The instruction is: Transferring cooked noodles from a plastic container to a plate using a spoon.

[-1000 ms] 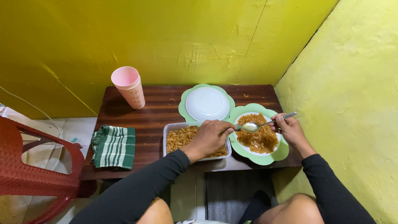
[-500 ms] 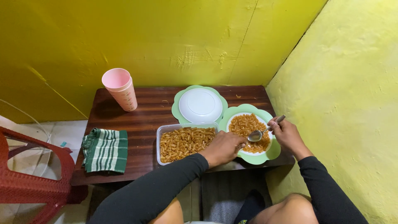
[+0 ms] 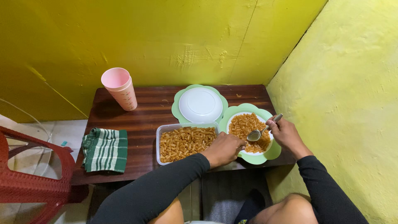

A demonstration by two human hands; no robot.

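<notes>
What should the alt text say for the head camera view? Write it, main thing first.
A person's right hand holds a spoon over a green-rimmed plate of pasta, while the left hand rests at the plate's edge beside a clear container of pasta. Behind sit an empty plate, pink stacked cups and a green striped cloth on a dark wooden table.

— What are you holding?

— A metal spoon [image 3: 258,132], in your right hand [image 3: 285,133]. Its handle tilts up toward the right; its bowl rests low on the pasta.

— And the plate [image 3: 265,154]?

— Green, with a scalloped rim and a white centre, at the table's right front corner. Orange-brown pasta fills the centre. Your left hand [image 3: 224,148] touches its near-left rim.

— The tub [image 3: 159,143]?

— Clear, rectangular, just left of the plate, with a flat layer of the same pasta. Your left hand lies over its right near corner.
</notes>
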